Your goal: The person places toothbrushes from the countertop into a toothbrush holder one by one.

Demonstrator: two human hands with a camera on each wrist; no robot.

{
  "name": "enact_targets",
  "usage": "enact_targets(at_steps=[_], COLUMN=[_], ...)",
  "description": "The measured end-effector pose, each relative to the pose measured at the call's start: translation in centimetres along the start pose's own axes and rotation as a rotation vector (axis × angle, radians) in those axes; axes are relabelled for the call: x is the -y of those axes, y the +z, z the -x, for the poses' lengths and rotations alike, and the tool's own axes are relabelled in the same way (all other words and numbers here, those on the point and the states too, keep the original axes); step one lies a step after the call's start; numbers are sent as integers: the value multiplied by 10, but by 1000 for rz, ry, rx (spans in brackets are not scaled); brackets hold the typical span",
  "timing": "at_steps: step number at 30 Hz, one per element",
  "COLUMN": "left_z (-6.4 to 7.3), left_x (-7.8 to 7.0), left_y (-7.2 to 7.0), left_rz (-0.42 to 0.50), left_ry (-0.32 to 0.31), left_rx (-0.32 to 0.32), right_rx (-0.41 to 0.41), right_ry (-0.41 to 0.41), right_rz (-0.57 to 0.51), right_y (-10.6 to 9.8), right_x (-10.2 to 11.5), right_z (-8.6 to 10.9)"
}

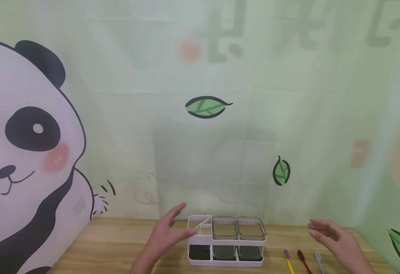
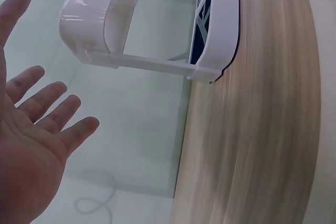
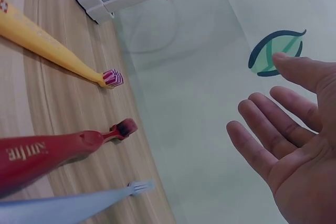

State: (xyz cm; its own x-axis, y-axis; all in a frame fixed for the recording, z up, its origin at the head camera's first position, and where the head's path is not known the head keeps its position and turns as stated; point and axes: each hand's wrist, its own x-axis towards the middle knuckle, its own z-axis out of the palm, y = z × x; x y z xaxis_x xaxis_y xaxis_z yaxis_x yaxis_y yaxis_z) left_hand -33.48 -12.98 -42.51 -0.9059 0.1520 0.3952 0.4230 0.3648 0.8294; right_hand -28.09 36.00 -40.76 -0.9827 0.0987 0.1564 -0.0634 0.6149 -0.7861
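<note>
Toothbrush holder, white frame with three compartments across: stands upright on the wooden desk, close to the back edge, against a pale green backdrop. Leftmost compartment is split by a diagonal divider; the other two hold clear glass cups. Left hand hovers just beside the holder's left end, fingers spread wide and straight, palm facing the holder, holding nothing; whether the fingertips touch the frame cannot be told from the head view, and the left wrist view shows a gap. Right hand is raised above the desk to the right of the holder, well apart from it, fingers relaxed and open, empty. Three toothbrushes lie flat on the desk between holder and right hand: yellow toothbrush nearest the holder, red toothbrush next, pale blue toothbrush farthest, bristle ends toward the backdrop. Desk surface: light wood grain. Backdrop: printed cloth or film with a large cartoon panda at left and green leaves scattered across it.
</note>
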Motion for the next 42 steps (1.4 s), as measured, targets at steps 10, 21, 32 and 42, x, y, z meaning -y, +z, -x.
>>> enact_targets(at_steps=[10, 21, 32, 42], left_z=[-1, -2, -3, -1], left_x=[6, 11, 17, 16], left_y=[6, 15, 19, 21], left_rz=[43, 70, 96, 98], left_ry=[-10, -15, 24, 32], left_rx=[30, 35, 34, 59], right_rx=[2, 64, 97, 162], right_ry=[30, 81, 37, 94], right_rz=[0, -94, 40, -33], right_y=[-2, -3, -8, -9], right_x=[-10, -32, -48, -63], right_z=[-2, -4, -7, -8])
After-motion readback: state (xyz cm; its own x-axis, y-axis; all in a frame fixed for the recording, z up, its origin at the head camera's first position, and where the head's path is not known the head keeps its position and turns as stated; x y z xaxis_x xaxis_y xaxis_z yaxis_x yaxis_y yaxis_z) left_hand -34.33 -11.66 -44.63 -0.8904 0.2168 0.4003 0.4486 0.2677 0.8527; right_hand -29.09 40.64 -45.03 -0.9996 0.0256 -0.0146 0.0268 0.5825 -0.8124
